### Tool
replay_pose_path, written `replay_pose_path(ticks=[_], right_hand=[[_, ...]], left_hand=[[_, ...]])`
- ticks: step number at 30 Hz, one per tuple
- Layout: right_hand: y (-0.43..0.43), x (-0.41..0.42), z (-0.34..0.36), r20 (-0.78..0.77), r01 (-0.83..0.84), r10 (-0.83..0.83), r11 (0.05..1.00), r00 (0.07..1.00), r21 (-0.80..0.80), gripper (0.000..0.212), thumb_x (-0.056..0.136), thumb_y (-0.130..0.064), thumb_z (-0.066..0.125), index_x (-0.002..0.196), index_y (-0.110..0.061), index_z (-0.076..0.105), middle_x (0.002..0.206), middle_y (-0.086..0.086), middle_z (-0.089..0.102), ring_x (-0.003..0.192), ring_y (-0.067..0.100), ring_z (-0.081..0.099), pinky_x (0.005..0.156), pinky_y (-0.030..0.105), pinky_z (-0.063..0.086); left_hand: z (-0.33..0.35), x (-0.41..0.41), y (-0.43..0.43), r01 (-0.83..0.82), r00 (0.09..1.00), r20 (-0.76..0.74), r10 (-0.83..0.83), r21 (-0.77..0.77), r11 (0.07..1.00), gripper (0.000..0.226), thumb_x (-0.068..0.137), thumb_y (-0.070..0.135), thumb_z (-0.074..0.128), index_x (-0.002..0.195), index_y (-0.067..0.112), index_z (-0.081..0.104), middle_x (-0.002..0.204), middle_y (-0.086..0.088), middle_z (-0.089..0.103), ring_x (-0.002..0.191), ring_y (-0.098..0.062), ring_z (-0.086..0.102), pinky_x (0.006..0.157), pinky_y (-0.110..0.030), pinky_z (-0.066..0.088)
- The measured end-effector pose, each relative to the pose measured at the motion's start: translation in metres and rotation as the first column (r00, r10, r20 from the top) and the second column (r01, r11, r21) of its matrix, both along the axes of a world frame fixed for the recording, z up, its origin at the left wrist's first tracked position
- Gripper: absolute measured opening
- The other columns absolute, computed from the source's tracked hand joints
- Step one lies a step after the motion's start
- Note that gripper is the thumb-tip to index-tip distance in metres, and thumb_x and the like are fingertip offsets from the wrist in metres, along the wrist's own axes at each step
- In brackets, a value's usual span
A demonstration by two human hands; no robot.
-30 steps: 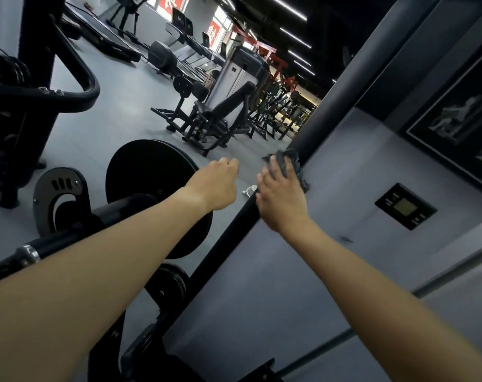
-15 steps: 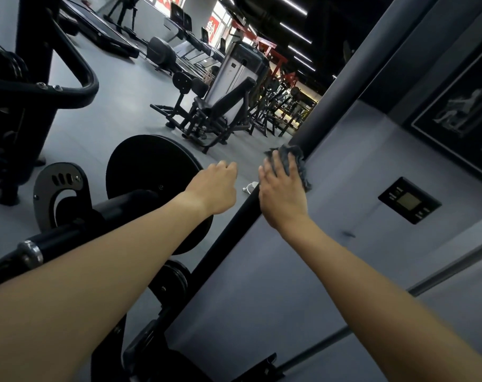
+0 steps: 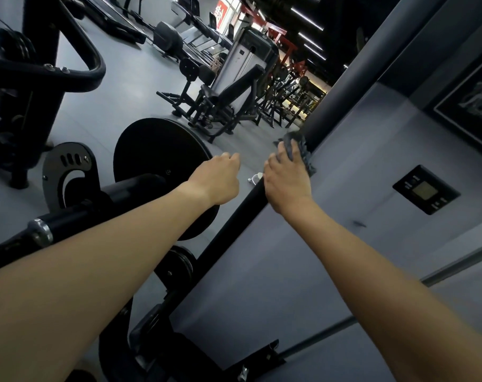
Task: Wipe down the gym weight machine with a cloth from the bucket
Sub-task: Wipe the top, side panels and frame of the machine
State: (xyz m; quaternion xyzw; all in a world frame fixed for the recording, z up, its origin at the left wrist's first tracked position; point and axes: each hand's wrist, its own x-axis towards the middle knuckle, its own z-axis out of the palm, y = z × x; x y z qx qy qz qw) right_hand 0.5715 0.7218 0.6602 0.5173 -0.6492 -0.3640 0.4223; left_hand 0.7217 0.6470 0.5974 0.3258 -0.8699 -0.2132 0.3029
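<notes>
The right hand (image 3: pixel 286 183) lies on a slanted black bar (image 3: pixel 234 230) of the machine, its fingers (image 3: pixel 282 153) fairly straight and spread over a dark grey cloth (image 3: pixel 302 151), pressing it against the bar rather than clutching it. The cloth sits where the thin bar meets a thicker dark tube (image 3: pixel 341 89) that runs on up and to the right. It bunches out past the fingertips and hangs down the wall side of the bar. The thumb rests on the bar's near edge. The left hand (image 3: pixel 217 180) hovers in the air just left of the right one, apart from the bar, with its fingers curled into a loose fist that holds nothing. Both forearms are bare and reach out from the bottom corners of the view. Under the left forearm a large black plate (image 3: pixel 151 150) hangs on a thick black sleeve (image 3: pixel 77 219) with a metal collar. A smaller plate (image 3: pixel 179 264) sits lower down, beside the bar. To the right of the bar is a grey wall (image 3: pixel 344 257) carrying a small dark panel (image 3: pixel 425 190) with a pale screen. On the grey floor (image 3: pixel 118 106) beyond stands a bench machine (image 3: pixel 229 97), with more gym equipment farther back under strip lights.
</notes>
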Motion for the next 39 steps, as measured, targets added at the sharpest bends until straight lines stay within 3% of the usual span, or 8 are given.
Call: replay_pose_path(ticks=[7, 15, 21, 26, 29, 32, 36, 39], right_hand=[[0.017, 0.000, -0.079, 0.147, -0.066, 0.029, 0.966, 0.989, 0.252, 0.058, 0.107, -0.034, 0.030, 0.161, -0.011, 0.028, 0.168, 0.012, 0.026, 0.158, 0.036, 0.007, 0.126, 0.055, -0.009], [0.003, -0.006, 0.005, 0.006, -0.054, 0.055, 0.998, 0.998, -0.045, 0.057, 0.105, -0.039, 0.032, 0.153, -0.011, 0.046, 0.158, 0.010, 0.045, 0.155, 0.033, 0.024, 0.126, 0.055, -0.001], [0.025, 0.000, -0.040, 0.167, -0.108, 0.101, 0.993, 0.981, 0.036, 0.059, 0.104, -0.028, 0.036, 0.160, -0.009, 0.030, 0.168, 0.012, 0.027, 0.159, 0.033, 0.009, 0.125, 0.054, -0.008], [0.028, -0.005, -0.039, 0.401, -0.291, 0.279, 0.956, 0.873, -0.032, 0.042, 0.097, -0.011, 0.059, 0.138, -0.020, 0.062, 0.141, 0.004, 0.063, 0.143, 0.025, 0.046, 0.122, 0.039, 0.026], [0.029, 0.003, -0.026, 0.640, -0.213, 0.422, 0.900, 0.642, -0.380, 0.030, 0.096, -0.006, 0.057, 0.114, -0.025, 0.073, 0.102, -0.004, 0.074, 0.097, 0.019, 0.068, 0.086, 0.031, 0.051], [0.033, 0.019, -0.018, 0.831, 0.028, 0.501, 0.852, 0.242, -0.523, 0.027, 0.104, -0.014, 0.049, 0.115, -0.024, 0.071, 0.098, -0.012, 0.072, 0.087, 0.004, 0.065, 0.074, 0.022, 0.052], [0.047, 0.029, -0.017, 0.723, 0.349, 0.609, 0.788, -0.325, -0.507, 0.022, 0.106, -0.012, 0.052, 0.116, -0.018, 0.071, 0.106, -0.002, 0.075, 0.095, 0.010, 0.072, 0.079, 0.027, 0.060], [0.060, 0.032, -0.023, 0.578, 0.461, 0.598, 0.800, -0.555, -0.384, 0.026, 0.108, -0.016, 0.051, 0.128, -0.015, 0.068, 0.114, 0.003, 0.075, 0.101, 0.015, 0.074, 0.078, 0.032, 0.062]], left_hand=[[-0.029, 0.011, 0.005, 0.050, 0.996, 0.079, -0.046, -0.041, 0.998, 0.028, 0.095, 0.010, 0.048, 0.122, 0.010, 0.053, 0.122, -0.009, 0.062, 0.109, -0.029, 0.060, 0.090, -0.047, 0.054], [-0.017, 0.013, 0.007, 0.032, 0.995, 0.089, -0.034, 0.028, 0.999, 0.034, 0.097, 0.010, 0.046, 0.131, 0.010, 0.053, 0.132, -0.010, 0.058, 0.117, -0.029, 0.057, 0.097, -0.047, 0.053], [-0.018, 0.012, 0.014, 0.019, 0.999, 0.040, -0.021, 0.062, 0.998, 0.036, 0.097, 0.012, 0.049, 0.132, 0.012, 0.054, 0.132, -0.009, 0.059, 0.114, -0.027, 0.059, 0.096, -0.046, 0.053], [-0.018, 0.001, 0.025, 0.025, 0.999, -0.042, -0.014, 0.266, 0.964, 0.029, 0.101, 0.020, 0.051, 0.129, 0.015, 0.058, 0.119, -0.006, 0.066, 0.101, -0.023, 0.065, 0.090, -0.044, 0.058], [-0.009, -0.012, 0.035, 0.113, 0.972, -0.236, 0.002, 0.476, 0.872, 0.036, 0.108, 0.036, 0.043, 0.110, 0.010, 0.068, 0.103, -0.009, 0.072, 0.087, -0.022, 0.068, 0.084, -0.045, 0.060], [0.010, -0.020, 0.043, 0.251, 0.903, -0.421, 0.092, 0.687, 0.682, 0.048, 0.109, 0.046, 0.037, 0.110, 0.011, 0.070, 0.100, -0.009, 0.076, 0.093, -0.025, 0.072, 0.084, -0.038, 0.058], [0.021, -0.017, 0.045, 0.334, 0.843, -0.514, 0.158, 0.731, 0.595, 0.034, 0.102, 0.044, 0.057, 0.105, 0.012, 0.068, 0.097, -0.008, 0.076, 0.083, -0.019, 0.075, 0.067, -0.029, 0.059], [0.018, -0.014, 0.048, 0.285, 0.852, -0.503, 0.144, 0.677, 0.679, 0.023, 0.098, 0.036, 0.068, 0.088, 0.015, 0.064, 0.088, -0.007, 0.074, 0.077, -0.018, 0.073, 0.064, -0.029, 0.059]])
